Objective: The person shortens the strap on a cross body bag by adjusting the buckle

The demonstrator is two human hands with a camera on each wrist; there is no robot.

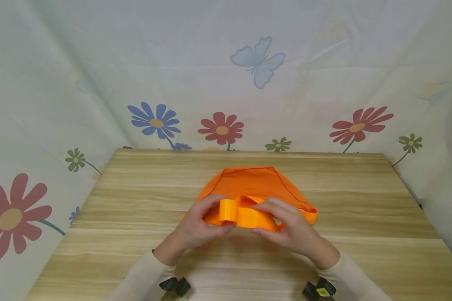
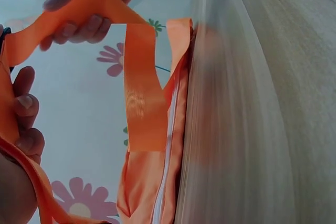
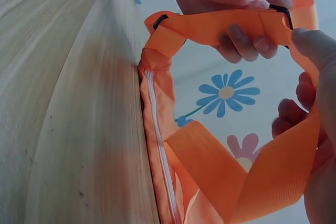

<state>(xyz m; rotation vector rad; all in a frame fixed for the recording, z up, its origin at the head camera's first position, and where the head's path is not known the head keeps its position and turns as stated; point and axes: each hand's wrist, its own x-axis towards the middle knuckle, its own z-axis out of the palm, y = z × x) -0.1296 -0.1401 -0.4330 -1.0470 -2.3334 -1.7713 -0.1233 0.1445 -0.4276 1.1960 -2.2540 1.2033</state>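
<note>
An orange fabric bag (image 1: 250,180) lies on the table, its white zipper (image 3: 160,135) running along the side close to the tabletop. My left hand (image 1: 199,219) pinches the bag's wide orange webbing strap (image 1: 248,217) beside a black strap slider (image 3: 282,11), where the webbing forms a loop. My right hand (image 1: 291,223) grips the same strap a little to the right, thumb and fingers on either side of the webbing. In the right wrist view, another black slider (image 3: 159,21) sits near the bag's end. Both hands hold the strap above the tabletop, in front of the bag.
The wooden table (image 1: 135,188) reaches back to a pale curtain (image 1: 196,75) printed with flowers and a butterfly. Dark wrist devices (image 1: 175,286) sit at both sleeves (image 1: 147,276).
</note>
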